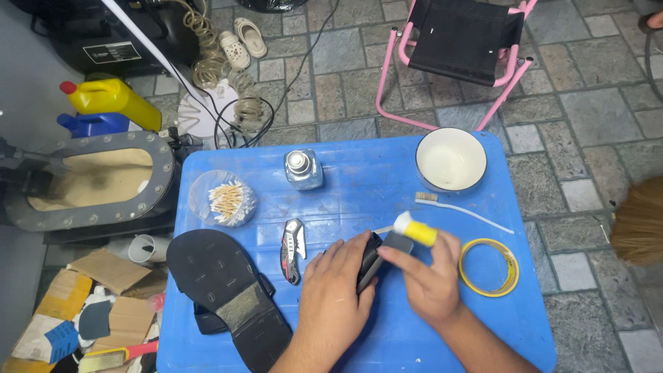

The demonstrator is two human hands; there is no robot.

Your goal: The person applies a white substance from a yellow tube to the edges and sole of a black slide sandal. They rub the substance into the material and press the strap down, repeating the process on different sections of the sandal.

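Blue plastic table (pixel 387 186) carried the work. Left hand (pixel 331 290) gripped a black heel piece (pixel 369 259), apparently rubber, near the table's centre. Right hand (pixel 428 276) was closed around a yellow glue tube (pixel 418 231), its nozzle at the piece. Black shoe sole (pixel 221 290) and folding knife (pixel 292 250) lay left of them.

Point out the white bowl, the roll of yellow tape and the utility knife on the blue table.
white bowl (pixel 476 141): head view, on its right rim.
roll of yellow tape (pixel 510 262): head view, on its right band.
utility knife (pixel 293 250): head view, on its handle.
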